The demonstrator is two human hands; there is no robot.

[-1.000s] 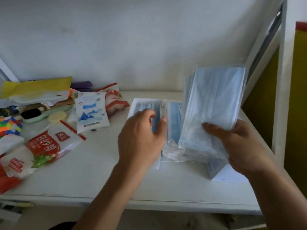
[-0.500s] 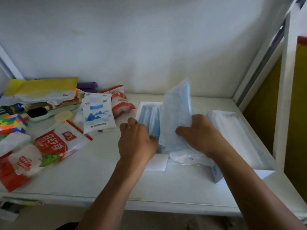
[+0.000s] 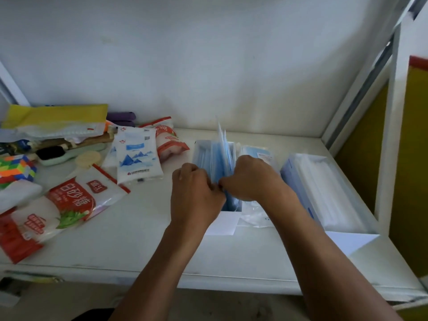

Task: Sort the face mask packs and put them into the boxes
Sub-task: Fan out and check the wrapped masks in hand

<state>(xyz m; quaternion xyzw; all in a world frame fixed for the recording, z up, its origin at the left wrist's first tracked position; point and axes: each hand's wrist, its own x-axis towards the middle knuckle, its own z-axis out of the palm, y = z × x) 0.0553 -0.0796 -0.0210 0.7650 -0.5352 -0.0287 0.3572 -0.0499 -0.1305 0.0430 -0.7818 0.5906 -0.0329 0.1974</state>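
White table fills most of the view: smooth, matte, a bit scuffed at the front edge. On its R side is the right box, pale-blue card, long rectangle, flap open, full of white masks under glossy film. Nearer centre is the left box, same card, open top, w/ blue masks stacked on edge inside. Change: a sec ago the blue pack was held up flat in the air over the R side by one hand. Now it's edge-on & upright in the left box, top sticking out above the rim, both hands on it. So this pack is sorted blue-w/-blue & prob. all but seated; it just needs easing down. A spare pack lies flat btwn the boxes, not yet boxed. The blue pack is thin & floppy, clear film over pleated fabric, so it's likely to buckle if shoved. L hand is curled, pinching the pack's near edge from the left. R hand is curled round it from the right, knuckles touching. Fingertips are hidden, so exact grip is unclear.
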